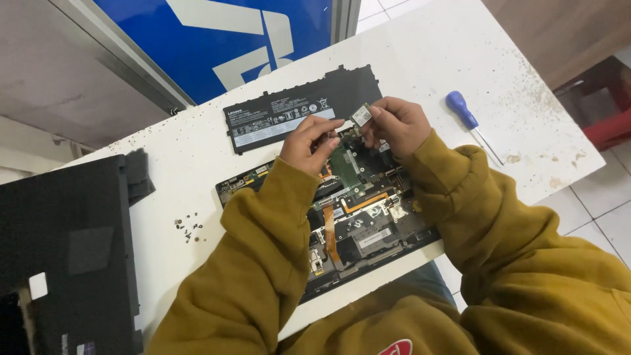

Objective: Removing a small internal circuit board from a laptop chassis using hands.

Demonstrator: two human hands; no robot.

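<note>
An opened laptop point(358, 220) lies bottom-up on the white table point(427, 59), its circuit boards and orange ribbon cables exposed. My right hand point(394, 125) pinches a small silver-labelled card module point(361, 116), tilted up above the laptop's far edge. My left hand point(307, 141) rests its fingertips at the green board point(344, 164) just beside the module's lower end. Both arms wear mustard sleeves. A flat black battery pack point(296, 108) lies just beyond the hands.
A blue-handled screwdriver point(468, 121) lies to the right. Several tiny screws point(187, 228) are scattered left of the laptop. A black cover panel point(66, 256) sits at the far left with dark foam pieces point(138, 172). A blue sign leans behind the table; a red stool point(608, 112) stands at right.
</note>
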